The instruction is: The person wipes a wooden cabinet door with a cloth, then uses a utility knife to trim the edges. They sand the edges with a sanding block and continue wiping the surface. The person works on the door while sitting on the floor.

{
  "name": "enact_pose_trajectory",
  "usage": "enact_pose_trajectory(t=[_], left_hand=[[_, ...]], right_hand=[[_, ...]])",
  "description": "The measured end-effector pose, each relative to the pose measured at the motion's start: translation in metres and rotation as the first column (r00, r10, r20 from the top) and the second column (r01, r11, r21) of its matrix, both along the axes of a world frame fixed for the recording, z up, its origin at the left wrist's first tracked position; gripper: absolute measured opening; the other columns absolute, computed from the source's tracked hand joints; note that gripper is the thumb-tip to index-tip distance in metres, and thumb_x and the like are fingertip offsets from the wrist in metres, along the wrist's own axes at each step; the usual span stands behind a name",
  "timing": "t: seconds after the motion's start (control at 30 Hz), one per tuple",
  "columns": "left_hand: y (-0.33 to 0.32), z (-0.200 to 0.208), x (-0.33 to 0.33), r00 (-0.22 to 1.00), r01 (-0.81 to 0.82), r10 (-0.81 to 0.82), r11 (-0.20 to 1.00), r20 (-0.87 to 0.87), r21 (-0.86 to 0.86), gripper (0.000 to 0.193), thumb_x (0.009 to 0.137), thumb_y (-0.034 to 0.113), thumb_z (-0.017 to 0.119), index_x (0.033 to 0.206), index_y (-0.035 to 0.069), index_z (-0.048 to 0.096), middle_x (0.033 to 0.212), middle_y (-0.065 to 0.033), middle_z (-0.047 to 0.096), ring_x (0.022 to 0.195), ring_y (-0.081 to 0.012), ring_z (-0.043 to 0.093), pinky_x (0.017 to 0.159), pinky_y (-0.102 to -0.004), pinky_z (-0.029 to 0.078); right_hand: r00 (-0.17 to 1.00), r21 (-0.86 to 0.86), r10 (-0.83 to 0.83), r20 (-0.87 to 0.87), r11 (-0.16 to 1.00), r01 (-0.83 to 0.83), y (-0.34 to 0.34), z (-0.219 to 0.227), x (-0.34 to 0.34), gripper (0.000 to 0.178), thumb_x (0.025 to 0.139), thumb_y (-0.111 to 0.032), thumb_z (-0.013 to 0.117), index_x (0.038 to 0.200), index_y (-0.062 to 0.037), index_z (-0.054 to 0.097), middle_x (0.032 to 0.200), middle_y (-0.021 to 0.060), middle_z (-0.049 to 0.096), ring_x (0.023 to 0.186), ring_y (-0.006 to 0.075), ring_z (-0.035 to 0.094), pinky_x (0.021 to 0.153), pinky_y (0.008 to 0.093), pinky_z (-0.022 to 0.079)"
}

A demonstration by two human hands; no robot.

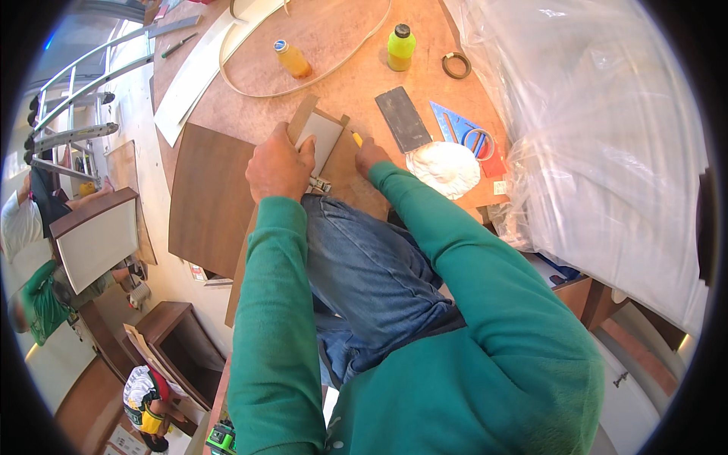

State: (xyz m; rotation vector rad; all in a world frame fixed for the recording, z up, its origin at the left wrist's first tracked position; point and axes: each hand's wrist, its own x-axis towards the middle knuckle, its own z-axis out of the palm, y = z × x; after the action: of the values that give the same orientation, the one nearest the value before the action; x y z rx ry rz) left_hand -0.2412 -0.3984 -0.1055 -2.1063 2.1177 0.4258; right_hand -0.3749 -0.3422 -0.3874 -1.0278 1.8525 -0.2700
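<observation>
My left hand (279,168) presses down on a small grey-white rectangular piece (321,136) lying on a brown laminate strip (343,163) over my knee. My right hand (370,155) is closed around a yellow-handled tool (356,139), its tip at the right edge of that piece. A small metal clip-like object (321,184) sits just below my left hand. My knee in blue jeans (364,258) rests under the work, and both green sleeves come up from the lower edge.
On the brown table (356,83): an orange bottle (292,58), a yellow-green bottle (400,47), a tape ring (456,65), a dark sanding block (403,118), a blue triangle ruler (459,125), a white cloth (444,168). Clear plastic sheeting (599,144) right. Dark board (208,197) left. People below left.
</observation>
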Motion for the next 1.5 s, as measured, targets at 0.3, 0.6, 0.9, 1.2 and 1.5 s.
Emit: enact_pose_trajectory(t=[0.3, 0.6, 0.9, 1.2, 1.5], left_hand=[[-0.002, -0.006, 0.002, 0.999, -0.042, 0.042, 0.999, 0.007, -0.012, 0.045, 0.091, 0.049, 0.08, 0.12, 0.014, 0.076, 0.104, -0.0173, 0.081, 0.101, -0.0411, 0.076, 0.089, -0.0523, 0.06], [-0.001, -0.007, 0.005, 1.0, -0.006, 0.006, 1.0, -0.004, -0.011, 0.046, 0.094, 0.047, 0.079, 0.128, 0.016, 0.072, 0.104, -0.0188, 0.08, 0.1, -0.0421, 0.077, 0.088, -0.0534, 0.061], [-0.001, -0.001, 0.007, 1.0, -0.02, 0.02, 1.0, -0.007, -0.018, 0.045, 0.093, 0.047, 0.079, 0.123, 0.014, 0.073, 0.102, -0.0195, 0.08, 0.1, -0.0432, 0.077, 0.088, -0.0544, 0.06], [-0.004, 0.001, 0.003, 1.0, -0.026, 0.025, 1.0, -0.015, -0.002, 0.046, 0.09, 0.049, 0.079, 0.121, 0.014, 0.076, 0.104, -0.0176, 0.08, 0.102, -0.0413, 0.076, 0.09, -0.0524, 0.06], [-0.002, -0.003, 0.005, 1.0, -0.005, 0.005, 1.0, -0.015, -0.012, 0.042, 0.094, 0.046, 0.078, 0.121, 0.014, 0.072, 0.101, -0.0193, 0.08, 0.098, -0.0429, 0.077, 0.086, -0.0544, 0.061]], right_hand=[[1.0, 0.087, 0.029, -0.003, 0.996, -0.029, -0.013, 0.005, 0.011, 0.035, 0.105, -0.014, 0.052, 0.133, 0.008, 0.057, 0.13, 0.0358, 0.069, 0.123, 0.0484, 0.069, 0.106, 0.0551, 0.054], [0.996, 0.102, 0.077, -0.039, 0.992, -0.072, -0.015, 0.011, 0.008, 0.037, 0.104, -0.014, 0.057, 0.135, 0.0054, 0.057, 0.129, 0.0336, 0.071, 0.122, 0.0463, 0.071, 0.103, 0.0548, 0.056], [0.997, 0.166, 0.062, -0.047, 0.985, -0.053, 0.006, 0.025, 0.007, 0.038, 0.103, -0.017, 0.055, 0.135, 0.0051, 0.056, 0.125, 0.0347, 0.072, 0.119, 0.0493, 0.071, 0.101, 0.0569, 0.056], [1.0, 0.124, 0.026, 0.012, 0.992, -0.027, -0.001, 0.039, -0.009, 0.039, 0.103, -0.012, 0.054, 0.136, 0.0089, 0.053, 0.128, 0.0366, 0.07, 0.122, 0.047, 0.071, 0.102, 0.0545, 0.056], [0.998, 0.126, 0.058, -0.023, 0.991, -0.055, -0.02, 0.023, 0.004, 0.036, 0.104, -0.013, 0.056, 0.135, 0.0065, 0.057, 0.13, 0.0333, 0.071, 0.122, 0.0468, 0.071, 0.103, 0.0544, 0.056]])
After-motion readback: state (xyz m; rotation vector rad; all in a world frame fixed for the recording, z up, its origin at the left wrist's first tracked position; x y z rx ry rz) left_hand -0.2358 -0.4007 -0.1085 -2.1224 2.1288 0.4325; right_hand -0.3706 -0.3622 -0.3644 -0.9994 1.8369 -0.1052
